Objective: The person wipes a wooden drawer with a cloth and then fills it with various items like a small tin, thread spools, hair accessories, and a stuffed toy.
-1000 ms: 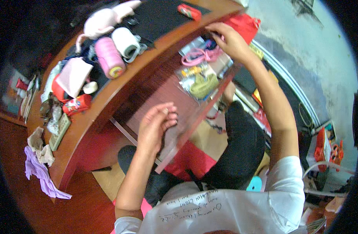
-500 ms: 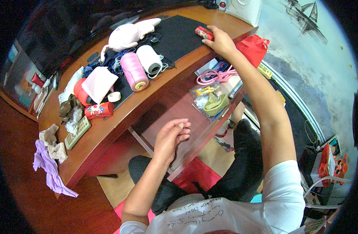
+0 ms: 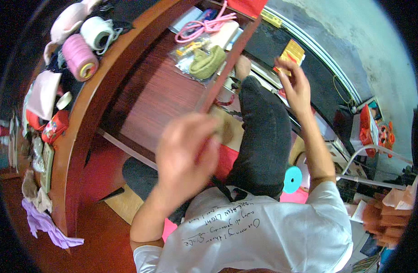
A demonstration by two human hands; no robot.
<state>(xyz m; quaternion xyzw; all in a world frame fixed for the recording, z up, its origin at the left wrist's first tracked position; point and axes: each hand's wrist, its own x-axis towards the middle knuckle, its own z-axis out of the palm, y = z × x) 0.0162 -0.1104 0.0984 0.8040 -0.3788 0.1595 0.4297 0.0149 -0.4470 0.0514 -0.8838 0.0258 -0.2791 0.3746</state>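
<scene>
My left hand [image 3: 184, 148] is smeared by motion in front of the open drawer's near edge. Its fingers cannot be made out clearly. Off to the right, my right hand [image 3: 294, 86] is raised with thumb and fingers bent and a gap between them. Its fingertips overlap the lower edge of a yellow box [image 3: 292, 51]; whether they touch it I cannot tell. A small red patch shows by the fingertips, too little to name. On the desk's left part stand a red flower-patterned case [image 3: 55, 126], a pink thread cone [image 3: 80, 57] and a white thread cone [image 3: 96, 32].
The pulled-out drawer [image 3: 141, 109] holds a pink cord [image 3: 204, 26], a green knitted piece [image 3: 208, 61] and plastic bags. A lilac cloth [image 3: 45, 225] hangs over the desk's corner. My dark-trousered leg [image 3: 261, 136] is beside the drawer. A turquoise disc [image 3: 292, 179] lies lower right.
The view has swung right and down. My right hand has come away from the red flower-patterned case at the desk's far end, now out of view. My left hand has become blurred.
</scene>
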